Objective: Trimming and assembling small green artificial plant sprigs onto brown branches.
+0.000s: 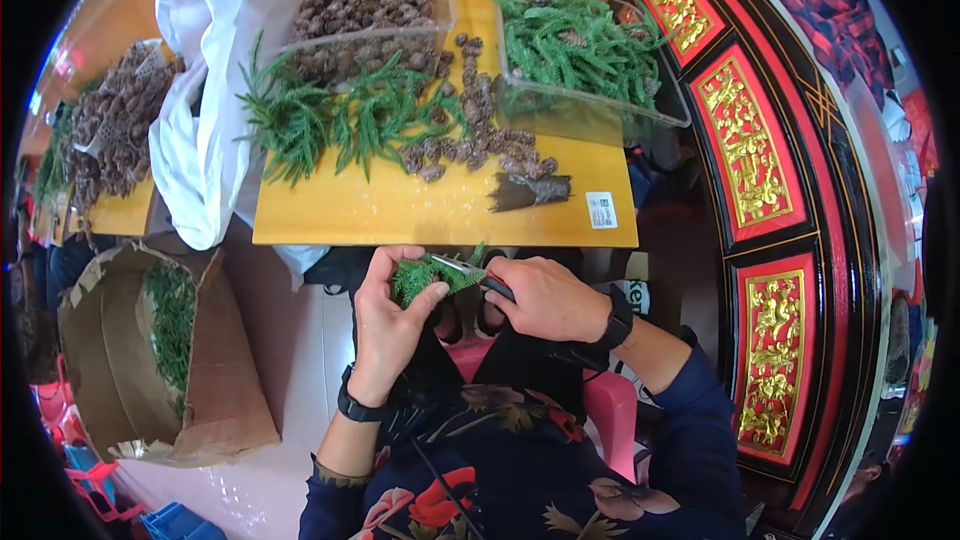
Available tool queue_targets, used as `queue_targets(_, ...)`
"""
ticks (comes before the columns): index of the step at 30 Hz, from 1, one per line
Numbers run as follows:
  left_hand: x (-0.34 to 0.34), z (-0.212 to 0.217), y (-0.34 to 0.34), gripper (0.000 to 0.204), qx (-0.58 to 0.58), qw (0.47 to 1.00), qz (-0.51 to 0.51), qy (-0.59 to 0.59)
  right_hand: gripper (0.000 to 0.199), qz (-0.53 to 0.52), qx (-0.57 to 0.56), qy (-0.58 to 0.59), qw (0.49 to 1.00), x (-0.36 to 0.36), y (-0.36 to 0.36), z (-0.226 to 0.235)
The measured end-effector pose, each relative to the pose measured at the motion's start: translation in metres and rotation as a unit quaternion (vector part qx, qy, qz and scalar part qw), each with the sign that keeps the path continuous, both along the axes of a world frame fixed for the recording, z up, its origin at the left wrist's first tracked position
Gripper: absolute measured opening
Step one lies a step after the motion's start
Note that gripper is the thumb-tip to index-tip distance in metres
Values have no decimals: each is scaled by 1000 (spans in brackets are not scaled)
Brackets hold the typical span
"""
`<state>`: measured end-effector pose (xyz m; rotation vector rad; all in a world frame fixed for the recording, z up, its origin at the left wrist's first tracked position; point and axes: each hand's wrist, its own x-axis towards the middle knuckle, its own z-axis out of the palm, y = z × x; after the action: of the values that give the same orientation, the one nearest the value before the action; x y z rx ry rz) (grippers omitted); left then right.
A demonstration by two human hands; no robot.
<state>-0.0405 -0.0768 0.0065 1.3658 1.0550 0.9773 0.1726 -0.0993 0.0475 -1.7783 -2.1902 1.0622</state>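
From the head view, your left hand [385, 315] is closed around a small green artificial sprig [428, 275], pinching it between thumb and fingers so that the foliage fans out just above your fingertips, over your lap and short of the near edge of the yellow board [420, 215]. Your right hand [545, 298] is closed on a pair of dark-handled snips [478, 275], whose thin metal tip reaches leftward from your knuckles and meets the sprig at its right side. So the sprig lies directly to the left of your right hand, touching the tool's tip, and your left hand is the nearer one, since it already grips it. The sprig's long axis runs roughly crosswise, from your left thumb toward the snips, with its cut end seemingly toward the right, though the needles hide the stem, so you cannot be sure of that. The snips' long axis lies nearly in line with it, slightly tilted up toward the left. Beyond both hands, on the board, lie loose green sprigs [340, 120], a scatter of small pine cones [470, 130], and two clear tubs [585, 50]. Well off to your left stands a cardboard box [150, 360] holding more greenery.
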Motion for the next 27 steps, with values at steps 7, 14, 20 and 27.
queue_targets(7,-5,18,-4,59,37,991,97,-82,26,-136,154,59,977,34,14,60)
queue_targets(14,-15,14,-9,56,-29,994,45,-95,32,-428,318,-74,843,160,95,74)
queue_targets(20,-17,6,-7,50,-38,995,46,-81,41,-479,392,-30,785,173,80,17)
queue_targets(27,-8,-9,-4,48,-63,995,33,-71,40,-424,217,22,879,142,14,-21)
